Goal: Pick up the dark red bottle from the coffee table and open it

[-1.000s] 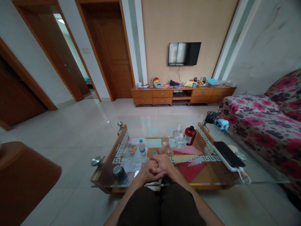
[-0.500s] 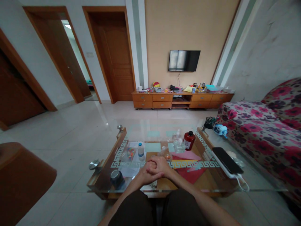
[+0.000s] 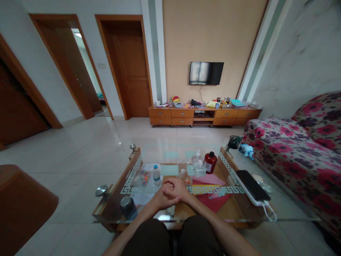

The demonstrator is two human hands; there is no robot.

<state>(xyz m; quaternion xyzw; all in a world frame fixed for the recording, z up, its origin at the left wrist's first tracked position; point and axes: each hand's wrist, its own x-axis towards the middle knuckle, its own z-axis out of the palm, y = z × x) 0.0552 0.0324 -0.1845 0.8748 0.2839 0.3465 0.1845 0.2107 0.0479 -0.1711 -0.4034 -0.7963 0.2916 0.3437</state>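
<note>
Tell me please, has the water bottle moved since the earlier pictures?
No. Relative to the glass table, the water bottle stays in the same place; only the camera view shifted.

No text legible; label (image 3: 207, 166) on red bottle (image 3: 212, 162) seemingly printed, too small to read.

A clear, blue-capped bottle (image 3: 156, 176) stands upright near clasped hands (image 3: 172, 192).

The tabletop (image 3: 234, 210) is glossy glass, the small bottle (image 3: 156, 176) clear plastic.
</note>
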